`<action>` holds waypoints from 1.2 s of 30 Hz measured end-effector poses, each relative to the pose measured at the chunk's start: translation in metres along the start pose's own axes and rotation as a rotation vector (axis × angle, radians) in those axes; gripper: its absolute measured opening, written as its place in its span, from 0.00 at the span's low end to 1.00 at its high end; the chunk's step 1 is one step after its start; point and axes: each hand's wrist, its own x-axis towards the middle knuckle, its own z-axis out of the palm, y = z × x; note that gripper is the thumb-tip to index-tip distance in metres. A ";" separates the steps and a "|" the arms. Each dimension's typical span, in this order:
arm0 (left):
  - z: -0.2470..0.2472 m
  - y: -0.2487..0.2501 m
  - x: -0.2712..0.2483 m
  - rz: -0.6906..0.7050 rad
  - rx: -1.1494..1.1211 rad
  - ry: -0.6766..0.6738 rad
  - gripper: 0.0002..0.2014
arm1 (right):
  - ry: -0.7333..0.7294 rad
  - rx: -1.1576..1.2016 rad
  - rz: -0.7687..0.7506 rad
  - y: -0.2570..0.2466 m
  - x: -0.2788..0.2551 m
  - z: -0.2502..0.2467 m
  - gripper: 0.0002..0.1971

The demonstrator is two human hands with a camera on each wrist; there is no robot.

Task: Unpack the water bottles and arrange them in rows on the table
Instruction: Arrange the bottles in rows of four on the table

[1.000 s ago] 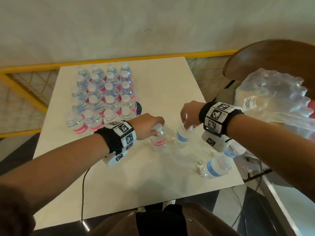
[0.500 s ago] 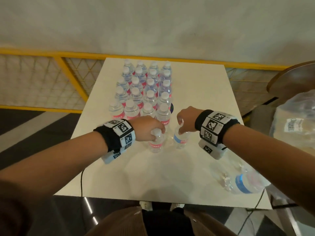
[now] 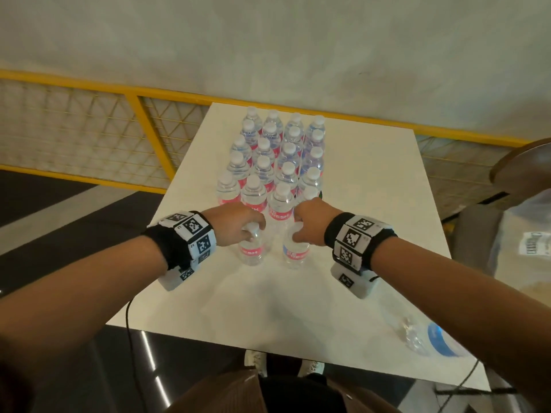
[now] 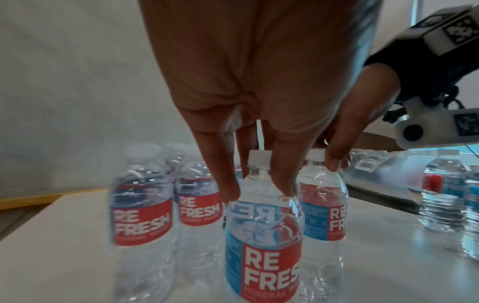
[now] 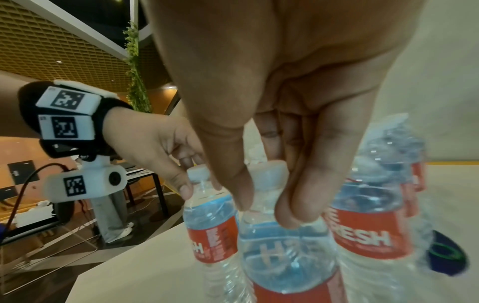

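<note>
Several small clear water bottles [image 3: 280, 162] with red and blue labels stand in rows on the white table [image 3: 372, 204]. Just in front of that block, my left hand [image 3: 238, 223] pinches the neck of one upright bottle [image 3: 252, 251], seen close in the left wrist view [image 4: 261, 235]. My right hand [image 3: 310, 223] pinches the neck of a second upright bottle [image 3: 295, 254] beside it, which fills the right wrist view [image 5: 287, 252]. Both bottles stand side by side, a small gap apart, in line with the block's middle columns.
Another bottle [image 3: 432, 338] lies at the table's near right corner under my right forearm. Clear plastic wrap [image 3: 524, 242] sits on a chair at the right. A yellow mesh railing [image 3: 149, 120] runs behind the table. A dark round object [image 5: 445, 254] lies right of the block.
Both hands have carried their bottles forward and left toward the front of the block, and they now sit closer together. My head has turned left, so the table is centred.
</note>
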 end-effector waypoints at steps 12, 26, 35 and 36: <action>-0.020 -0.044 -0.011 -0.289 -0.086 0.112 0.21 | -0.028 -0.027 -0.128 -0.047 0.037 -0.003 0.27; -0.024 -0.044 -0.011 -0.313 -0.137 0.165 0.19 | 0.103 0.014 -0.070 -0.071 0.061 -0.002 0.21; -0.028 -0.044 -0.006 -0.313 -0.173 0.194 0.18 | 0.079 -0.051 -0.152 -0.075 0.066 -0.007 0.24; -0.027 -0.045 -0.006 -0.314 -0.181 0.198 0.18 | 0.077 -0.054 -0.153 -0.075 0.067 -0.007 0.24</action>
